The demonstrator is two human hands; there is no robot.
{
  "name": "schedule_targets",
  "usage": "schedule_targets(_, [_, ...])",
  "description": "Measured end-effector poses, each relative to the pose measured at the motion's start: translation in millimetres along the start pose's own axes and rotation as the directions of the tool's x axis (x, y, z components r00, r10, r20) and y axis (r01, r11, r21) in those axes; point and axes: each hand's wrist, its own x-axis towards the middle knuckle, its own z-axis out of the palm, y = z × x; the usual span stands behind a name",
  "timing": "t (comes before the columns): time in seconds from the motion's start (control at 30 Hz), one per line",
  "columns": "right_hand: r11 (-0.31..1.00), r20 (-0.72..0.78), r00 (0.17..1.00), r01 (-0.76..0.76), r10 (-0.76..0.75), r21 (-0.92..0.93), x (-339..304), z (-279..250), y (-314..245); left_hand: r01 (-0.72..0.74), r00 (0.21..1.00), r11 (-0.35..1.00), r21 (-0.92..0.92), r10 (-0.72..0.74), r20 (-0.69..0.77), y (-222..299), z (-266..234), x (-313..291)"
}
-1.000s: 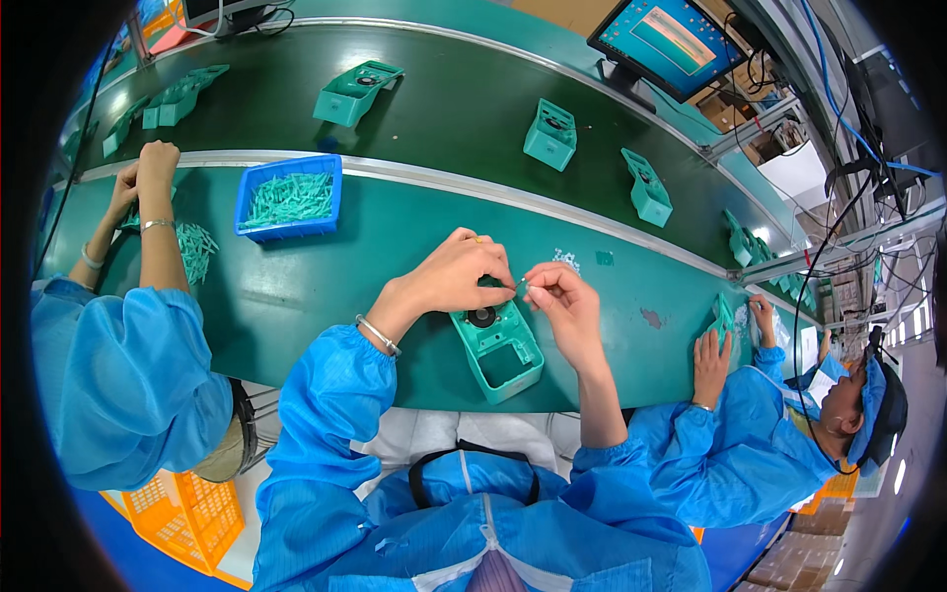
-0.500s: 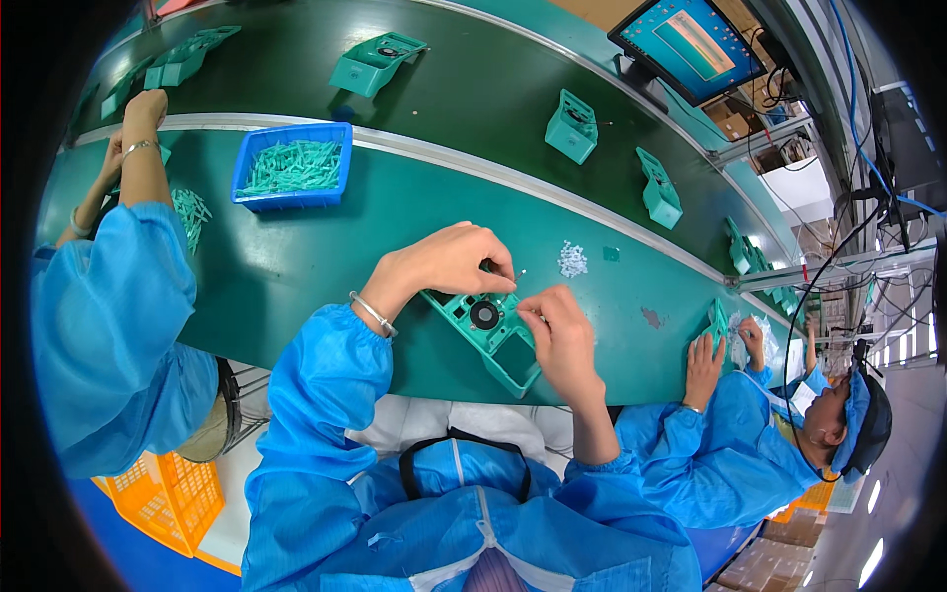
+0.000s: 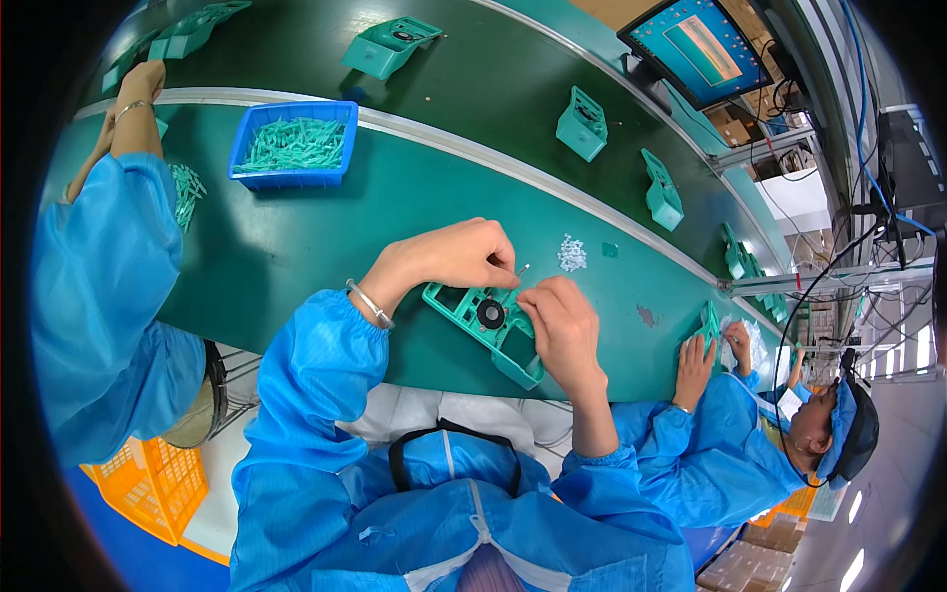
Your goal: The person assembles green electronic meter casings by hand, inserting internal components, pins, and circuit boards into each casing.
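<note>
A green plastic housing (image 3: 454, 308) with a round black part (image 3: 490, 314) in it and a rectangular opening lies tilted on the bench before me. My left hand (image 3: 472, 253) reaches over its far side, thumb and fingers pinched at the far right corner. At the right edge of the housing my right hand (image 3: 565, 324) is closed in a pinch, its fingertips close to the left ones. Whatever lies between the fingers of either hand is hidden or too small to name. A thin pale tip (image 3: 524, 268) sticks out beside the left fingertips.
A blue bin (image 3: 237, 163) of thin green pieces stands at the far left. Small white parts (image 3: 572, 254) are piled beyond my right hand. Similar housings (image 3: 582, 123) sit on the dark green belt (image 3: 493, 89). Co-workers' hands (image 3: 695, 365) are busy on both sides; a monitor (image 3: 695, 54) stands at the back.
My view has shifted slightly. My hands stay at the same corner of the housing, with the right fingers curled closer in and the fingertips of both hands nearly together.
</note>
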Motion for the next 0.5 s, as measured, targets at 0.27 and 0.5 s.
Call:
schedule_targets(0.27, [0.996,0.015,0.999,0.047,-0.046,-0.079,-1.3,0.7,-2.1,0.011,1.0,0.999,0.042,-0.011,-0.007,-2.3,1.7,1.4])
schedule_targets(0.5, [0.99,0.058,0.993,0.106,-0.101,-0.096,-1.4,-0.2,1.8,0.046,0.999,0.998,0.046,-0.045,-0.015,1.6,0.4,0.1])
